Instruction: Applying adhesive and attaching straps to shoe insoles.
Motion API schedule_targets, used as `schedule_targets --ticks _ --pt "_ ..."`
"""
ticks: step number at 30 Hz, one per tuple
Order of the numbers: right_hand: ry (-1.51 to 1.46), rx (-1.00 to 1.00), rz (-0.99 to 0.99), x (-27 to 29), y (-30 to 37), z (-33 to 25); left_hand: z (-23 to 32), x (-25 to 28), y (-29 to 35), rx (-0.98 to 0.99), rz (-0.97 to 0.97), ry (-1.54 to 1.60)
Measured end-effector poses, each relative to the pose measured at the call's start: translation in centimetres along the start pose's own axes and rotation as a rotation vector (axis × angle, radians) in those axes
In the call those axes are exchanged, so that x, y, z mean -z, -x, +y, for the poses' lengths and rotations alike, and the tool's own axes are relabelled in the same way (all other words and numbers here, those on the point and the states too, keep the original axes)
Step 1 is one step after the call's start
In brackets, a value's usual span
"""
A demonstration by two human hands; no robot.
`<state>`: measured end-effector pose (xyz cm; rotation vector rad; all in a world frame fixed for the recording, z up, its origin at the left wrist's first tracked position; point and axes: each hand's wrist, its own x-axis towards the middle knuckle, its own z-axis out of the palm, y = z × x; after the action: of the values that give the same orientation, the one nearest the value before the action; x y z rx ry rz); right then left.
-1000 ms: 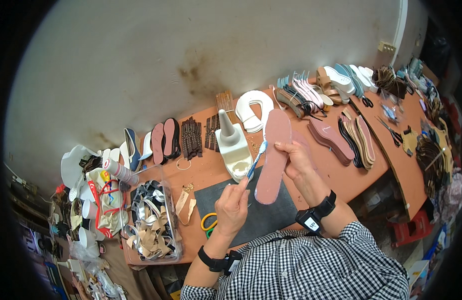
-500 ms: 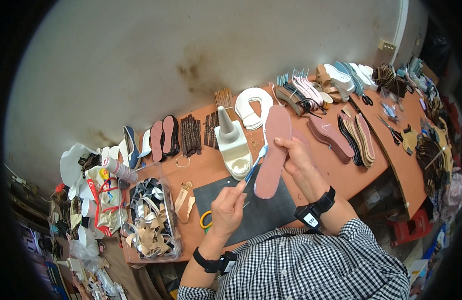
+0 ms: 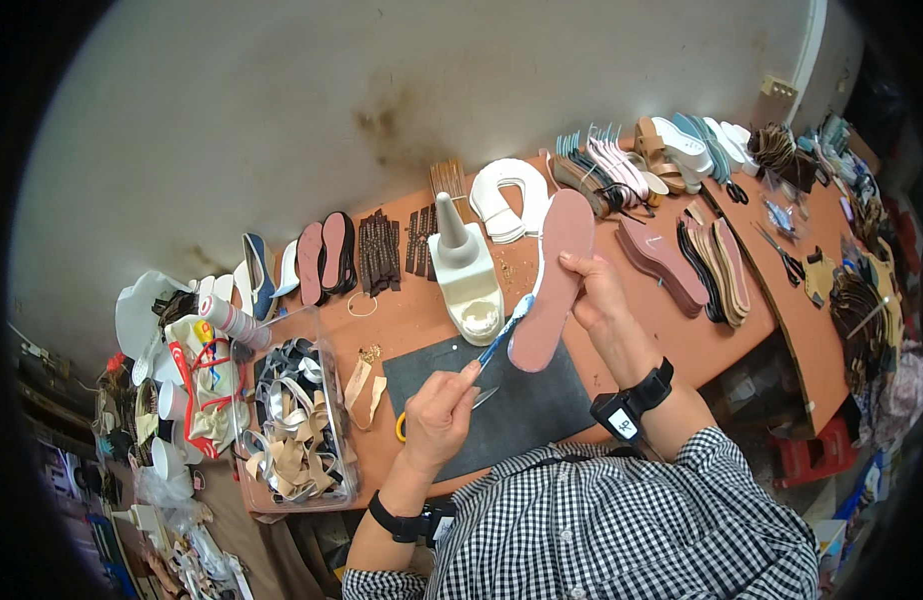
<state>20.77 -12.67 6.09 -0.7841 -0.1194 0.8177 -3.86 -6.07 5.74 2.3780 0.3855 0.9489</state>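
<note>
Man, this orange-brown table [image 3: 672, 355] is loaded: black mat [image 3: 522, 420], clear bin [image 3: 351, 480] left of it, white spouted container [image 3: 468, 272] just behind it, pink insole stack [image 3: 662, 265] off to its right.

1. Most fingers of the right hand [image 3: 600, 290] are hidden behind the pink sole [image 3: 552, 290]
2. The left hand [image 3: 442, 408] covers the lower end of the blue-and-white brush [image 3: 499, 343]; whether its tip touches the sole's edge cannot be told
3. That same hand hides the middle of the scissors [image 3: 401, 427]
4. The checked shirt [image 3: 582, 510] is cut off by the lower edge
5. The table [image 3: 402, 320] hides part of the red stool [image 3: 822, 455]
6. Clutter [image 3: 72, 490] at far left is too dark and blurred to name
</note>
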Motion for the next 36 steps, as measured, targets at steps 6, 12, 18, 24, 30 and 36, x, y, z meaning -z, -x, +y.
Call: schedule_targets --ticks 6,12,18,24,30,36 --pt "0.014 0.000 0.033 1.0 -0.5 -0.2 -0.2 0.4 0.7 0.006 -0.012 0.020" --pt "-0.002 0.001 0.066 1.5 -0.9 -0.3 -0.3 0.7 1.4 0.005 -0.005 0.025" --pt "-0.060 -0.017 0.165 1.7 -1.2 -0.2 -0.2 0.8 2.0 0.013 -0.002 0.024" --pt "-0.151 0.008 0.234 2.4 -2.0 -0.3 -0.1 0.7 2.5 0.019 0.016 0.027" --pt "-0.208 0.061 0.271 3.2 -2.3 0.6 -0.5 0.8 3.0 0.048 0.017 0.038" --pt "-0.295 0.080 0.322 1.3 -0.8 0.2 -0.1 1.0 2.8 0.569 0.198 0.349"
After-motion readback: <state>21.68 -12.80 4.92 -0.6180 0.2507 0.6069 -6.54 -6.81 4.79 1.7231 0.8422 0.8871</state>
